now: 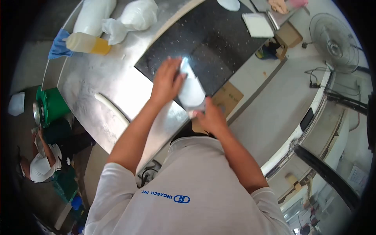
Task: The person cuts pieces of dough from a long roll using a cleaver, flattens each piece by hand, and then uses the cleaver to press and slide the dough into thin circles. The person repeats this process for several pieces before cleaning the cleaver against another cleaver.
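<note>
Both my hands are at a flat, pale white-and-silver piece (192,93), broad near me and narrower away from me, tilted over the front corner of a black speckled slab (196,37). My left hand (166,81) is closed at its far left edge, the thumb against the piece. My right hand (214,117) grips its near right end, fingers wrapped at the lower corner. What exactly this blade-like piece is, I cannot tell. Left of my left forearm, a long white rope of what looks like dough (111,106) lies on the steel table (84,90).
A bottle of yellow liquid (88,44), white plastic bags (137,15) and a blue cloth (58,45) are at the far left. Past the slab's right side are a white square container (257,25) and a fan (333,45). Another person (45,158) sits at left by a green bucket (56,103).
</note>
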`<state>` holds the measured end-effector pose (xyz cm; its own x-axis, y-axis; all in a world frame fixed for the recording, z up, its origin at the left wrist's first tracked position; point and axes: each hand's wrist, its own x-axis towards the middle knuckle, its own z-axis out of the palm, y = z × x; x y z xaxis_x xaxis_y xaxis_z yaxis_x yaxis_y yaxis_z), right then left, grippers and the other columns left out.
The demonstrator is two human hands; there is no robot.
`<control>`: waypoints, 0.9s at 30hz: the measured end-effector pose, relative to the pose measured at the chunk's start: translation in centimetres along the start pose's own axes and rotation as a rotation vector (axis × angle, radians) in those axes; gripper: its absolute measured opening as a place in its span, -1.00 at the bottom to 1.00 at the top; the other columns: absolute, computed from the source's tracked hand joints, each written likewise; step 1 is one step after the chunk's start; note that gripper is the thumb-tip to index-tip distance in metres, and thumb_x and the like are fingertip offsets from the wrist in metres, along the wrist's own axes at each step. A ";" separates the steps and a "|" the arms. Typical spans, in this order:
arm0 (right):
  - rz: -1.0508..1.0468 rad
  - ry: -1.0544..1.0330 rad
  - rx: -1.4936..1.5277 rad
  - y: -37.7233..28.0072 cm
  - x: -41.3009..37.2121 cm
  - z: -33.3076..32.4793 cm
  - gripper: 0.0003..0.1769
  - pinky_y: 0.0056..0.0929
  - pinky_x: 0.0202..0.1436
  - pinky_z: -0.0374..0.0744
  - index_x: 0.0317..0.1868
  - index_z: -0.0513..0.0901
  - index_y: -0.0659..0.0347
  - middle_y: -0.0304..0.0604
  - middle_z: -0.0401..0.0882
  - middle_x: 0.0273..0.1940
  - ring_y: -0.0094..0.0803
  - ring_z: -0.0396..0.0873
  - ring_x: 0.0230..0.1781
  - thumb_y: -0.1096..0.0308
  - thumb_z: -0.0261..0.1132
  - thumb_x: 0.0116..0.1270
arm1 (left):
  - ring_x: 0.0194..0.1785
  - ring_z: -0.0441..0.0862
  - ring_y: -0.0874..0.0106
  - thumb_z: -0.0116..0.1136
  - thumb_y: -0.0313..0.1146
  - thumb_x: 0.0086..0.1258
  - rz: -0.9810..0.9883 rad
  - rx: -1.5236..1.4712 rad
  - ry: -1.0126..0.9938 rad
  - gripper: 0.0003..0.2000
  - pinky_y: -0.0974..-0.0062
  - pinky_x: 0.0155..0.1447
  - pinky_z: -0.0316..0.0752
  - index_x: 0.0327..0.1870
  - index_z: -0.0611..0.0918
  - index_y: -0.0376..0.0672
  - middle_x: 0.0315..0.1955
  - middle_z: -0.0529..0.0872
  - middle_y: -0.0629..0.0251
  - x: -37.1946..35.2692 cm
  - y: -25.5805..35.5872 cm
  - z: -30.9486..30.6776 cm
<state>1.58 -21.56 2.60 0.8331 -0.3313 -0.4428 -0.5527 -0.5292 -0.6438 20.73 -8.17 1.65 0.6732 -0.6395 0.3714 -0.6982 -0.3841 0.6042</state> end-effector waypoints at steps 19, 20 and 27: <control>0.059 -0.319 0.296 10.7 0.3 -14.3 -0.52 -0.35 -0.16 0.61 0.15 0.58 0.30 -0.09 0.71 -0.16 -0.40 0.64 -0.25 0.19 0.46 0.36 | -0.08 0.63 0.56 0.29 -0.32 0.54 -0.498 -0.940 -0.438 -0.83 0.50 0.01 0.57 0.05 0.67 -0.11 -0.17 0.71 0.42 7.2 11.6 7.0; 0.040 -0.218 0.324 11.8 0.3 -15.5 -0.53 -0.32 -0.13 0.61 0.12 0.58 0.31 -0.05 0.72 -0.17 -0.35 0.64 -0.26 0.19 0.46 0.35 | -0.08 0.60 0.64 0.26 -0.31 0.57 -0.512 -1.088 -0.345 -0.83 0.52 -0.02 0.56 0.07 0.65 -0.10 -0.12 0.69 0.50 9.5 11.7 7.7; 0.013 0.061 0.407 14.4 0.3 -24.1 -0.62 -0.37 0.01 0.64 0.05 0.61 0.36 -0.11 0.77 -0.15 -0.36 0.71 -0.18 0.26 0.45 0.41 | 0.10 0.64 0.48 0.23 -0.26 0.58 -0.665 -1.160 0.195 -0.58 0.45 0.20 0.53 0.38 0.51 -0.13 0.08 0.69 0.35 24.3 3.6 11.3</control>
<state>-5.67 -48.10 8.24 0.8192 -0.3877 -0.4227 -0.5160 -0.1765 -0.8382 31.81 -32.59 4.84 0.8915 -0.4124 -0.1877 0.3124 0.2596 0.9138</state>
